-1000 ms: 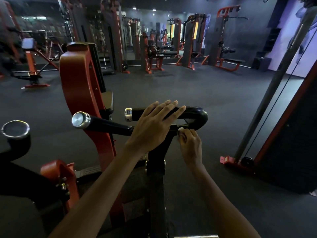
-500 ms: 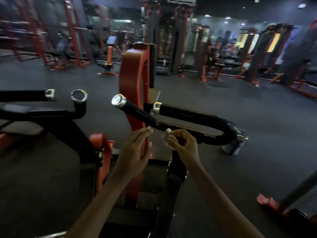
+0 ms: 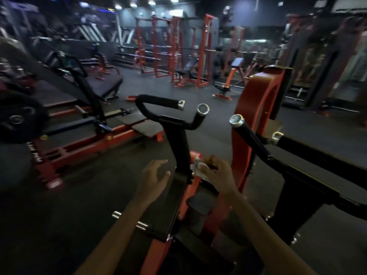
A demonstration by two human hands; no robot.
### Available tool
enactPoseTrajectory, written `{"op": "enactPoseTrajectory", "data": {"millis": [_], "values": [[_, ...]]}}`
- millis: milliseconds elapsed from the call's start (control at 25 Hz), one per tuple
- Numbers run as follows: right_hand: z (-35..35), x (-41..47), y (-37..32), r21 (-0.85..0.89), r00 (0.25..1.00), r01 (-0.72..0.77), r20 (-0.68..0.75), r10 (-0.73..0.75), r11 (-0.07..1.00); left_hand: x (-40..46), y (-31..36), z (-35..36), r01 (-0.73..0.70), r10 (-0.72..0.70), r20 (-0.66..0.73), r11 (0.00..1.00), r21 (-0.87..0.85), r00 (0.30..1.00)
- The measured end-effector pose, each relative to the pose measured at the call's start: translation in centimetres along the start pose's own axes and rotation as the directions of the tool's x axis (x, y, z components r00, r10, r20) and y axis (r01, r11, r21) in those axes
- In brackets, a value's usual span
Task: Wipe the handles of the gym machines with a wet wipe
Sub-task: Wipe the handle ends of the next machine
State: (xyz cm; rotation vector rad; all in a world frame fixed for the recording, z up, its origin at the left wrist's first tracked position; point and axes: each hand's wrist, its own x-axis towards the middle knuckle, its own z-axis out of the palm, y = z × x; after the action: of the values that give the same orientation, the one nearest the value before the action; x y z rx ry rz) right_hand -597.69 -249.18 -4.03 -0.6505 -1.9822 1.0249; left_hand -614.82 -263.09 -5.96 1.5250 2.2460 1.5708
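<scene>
A black two-pronged handle (image 3: 158, 101) with chrome end caps tops a black post (image 3: 179, 147) in the middle of the view. A second black handle (image 3: 249, 135) with a chrome cap runs off to the right. My right hand (image 3: 215, 175) pinches a crumpled white wet wipe (image 3: 199, 169) just right of the post, below the handles. My left hand (image 3: 155, 178) hovers left of the post with loosely spread fingers, holding nothing and touching nothing.
The red frame (image 3: 256, 108) of this machine rises behind the right handle. A red and black plate-loaded machine (image 3: 79, 132) with a weight plate (image 3: 17, 118) stands to the left. Red racks (image 3: 178, 56) and benches fill the far floor.
The view has swung left, from the right handle to the left one. My left hand has come off the right handle and both hands have dropped below the handles; the wipe stays in my right hand.
</scene>
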Motion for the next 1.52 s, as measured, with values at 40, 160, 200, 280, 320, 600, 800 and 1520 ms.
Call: {"op": "enactPoseTrajectory", "data": {"millis": [40,160,200,280,320,600,800,1520], "values": [[1.2,0.4,-0.4,0.008,0.999,0.019,0.03,-0.02,1.0,-0.1,-0.5,-1.3,0.018,-0.017,-0.025,1.0,0.015,1.0],[4.6,1.5,-1.8,0.072,0.992,0.036,0.116,-0.044,0.997,-0.1,-1.7,-4.3,0.093,-0.089,-0.077,0.994,0.05,0.993],[5.7,1.8,-2.2,0.104,0.989,0.022,0.141,-0.037,0.994,0.0,-2.2,-5.1,0.111,-0.106,-0.086,0.992,0.06,0.991],[7.5,2.6,-2.9,0.12,0.984,0.019,0.174,-0.04,0.993,0.4,-3.2,-6.4,0.132,-0.126,-0.093,0.989,0.069,0.988],[8.5,3.2,-3.2,0.119,0.981,0.023,0.189,-0.045,0.993,0.6,-3.8,-7.1,0.14,-0.133,-0.098,0.988,0.07,0.986],[15.1,6.9,-4.7,0.221,0.979,-0.041,0.206,-0.005,0.974,3.8,-8.0,-11.1,0.152,-0.144,-0.088,0.984,0.095,0.986],[19.4,9.3,-4.7,0.303,0.981,-0.114,0.185,0.059,0.946,7.3,-11.6,-13.4,0.125,-0.123,-0.032,0.987,0.1,0.992],[25.0,11.9,-3.6,0.185,0.965,-0.251,-0.025,0.26,0.95,12.7,-16.8,-14.4,0.055,-0.059,0.136,0.998,0.035,0.989]]}}
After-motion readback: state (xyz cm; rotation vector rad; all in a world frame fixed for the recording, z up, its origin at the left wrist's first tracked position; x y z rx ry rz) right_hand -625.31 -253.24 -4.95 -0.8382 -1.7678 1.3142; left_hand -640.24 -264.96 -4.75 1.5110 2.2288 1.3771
